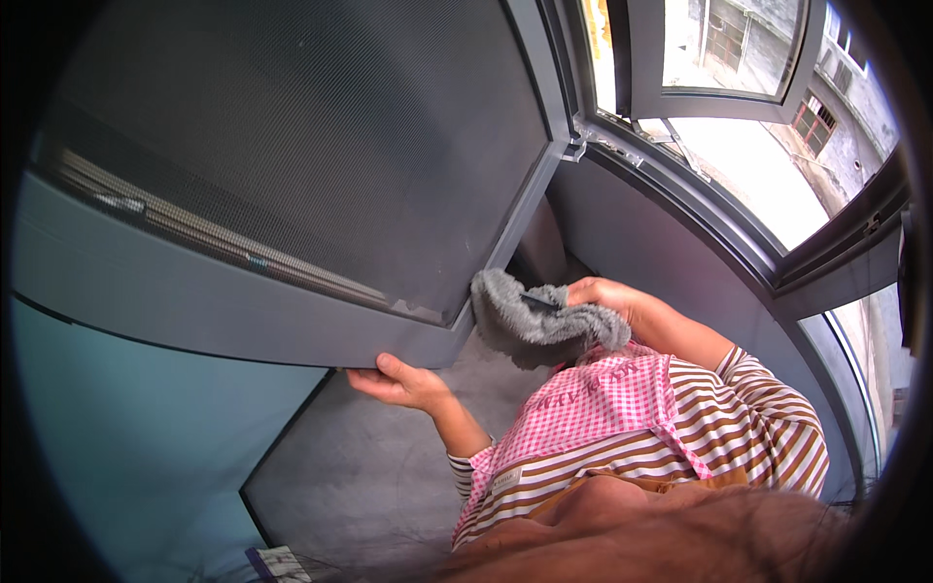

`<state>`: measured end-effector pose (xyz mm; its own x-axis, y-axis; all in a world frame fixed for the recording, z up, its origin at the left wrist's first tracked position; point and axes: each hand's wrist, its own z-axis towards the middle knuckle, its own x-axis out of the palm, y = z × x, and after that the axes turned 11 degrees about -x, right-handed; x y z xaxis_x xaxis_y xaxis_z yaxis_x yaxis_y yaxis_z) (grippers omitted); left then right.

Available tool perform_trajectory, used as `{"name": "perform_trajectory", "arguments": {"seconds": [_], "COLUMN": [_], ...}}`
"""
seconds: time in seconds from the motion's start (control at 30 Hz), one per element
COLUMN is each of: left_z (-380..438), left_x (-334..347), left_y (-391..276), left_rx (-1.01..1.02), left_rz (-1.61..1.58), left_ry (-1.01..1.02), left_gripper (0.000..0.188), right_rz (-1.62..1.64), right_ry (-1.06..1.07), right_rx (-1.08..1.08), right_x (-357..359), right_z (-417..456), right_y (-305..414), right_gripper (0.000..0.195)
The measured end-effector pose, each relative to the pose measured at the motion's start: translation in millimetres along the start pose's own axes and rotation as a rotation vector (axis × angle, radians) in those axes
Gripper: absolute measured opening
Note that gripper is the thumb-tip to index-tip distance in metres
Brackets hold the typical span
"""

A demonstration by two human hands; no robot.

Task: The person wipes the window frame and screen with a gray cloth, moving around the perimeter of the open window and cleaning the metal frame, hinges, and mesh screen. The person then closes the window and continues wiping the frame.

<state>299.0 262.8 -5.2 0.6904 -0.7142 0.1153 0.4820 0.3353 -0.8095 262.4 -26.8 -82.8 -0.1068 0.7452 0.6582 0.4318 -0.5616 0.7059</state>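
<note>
My left hand (397,380) grips the bottom edge of a grey-framed mesh screen panel (408,346), thumb on the face of the frame and fingers behind its edge. Bunched in my right hand (601,295) is a grey fluffy cloth (510,313), with a dark strip showing in its folds. The cloth's left end is at the panel's lower right corner; whether it touches the frame cannot be told. Dark mesh (328,131) fills the panel, and light streaks run along its lower part.
An open window sash (721,102) stands outward at the upper right, beyond a metal window frame (678,182) with hinge hardware. A grey wall (641,226) lies below the window. Grey floor (364,466) shows beneath the panel, beside a teal surface (160,393).
</note>
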Motion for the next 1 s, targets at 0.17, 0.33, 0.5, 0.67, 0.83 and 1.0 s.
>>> {"name": "perform_trajectory", "arguments": {"seconds": [0.17,0.33,0.5,0.67,0.83,1.0], "left_z": [-1.6,-2.4,-3.0,-2.2,-3.2,-6.5], "left_x": [2.5,1.0,6.2,11.0,-5.6,16.9], "left_y": [-0.7,0.4,1.6,-6.4,-5.5,-5.7], "left_rx": [-0.008,-0.047,-0.019,-0.046,-0.028,-0.039], "left_rz": [-0.007,-0.044,-0.013,-0.056,-0.034,-0.126], "left_ry": [-0.005,-0.006,-0.02,-0.004,-0.046,-0.019], "left_gripper": [0.053,0.052,0.051,0.056,0.058,0.058], "right_rz": [-0.138,0.063,-0.261,-0.377,-0.191,-0.224], "right_ry": [-0.035,-0.137,-0.322,-0.365,-0.253,-0.125], "right_rx": [-0.145,-0.219,-0.458,-0.551,-0.489,-0.337], "right_x": [-62.4,-70.1,-107.3,-123.1,-93.9,-80.9], "right_z": [11.3,-0.2,12.1,22.4,33.3,16.7], "right_y": [33.3,83.2,98.0,107.1,80.9,38.9], "right_gripper": [0.019,0.025,0.013,0.012,0.018,0.018]}}
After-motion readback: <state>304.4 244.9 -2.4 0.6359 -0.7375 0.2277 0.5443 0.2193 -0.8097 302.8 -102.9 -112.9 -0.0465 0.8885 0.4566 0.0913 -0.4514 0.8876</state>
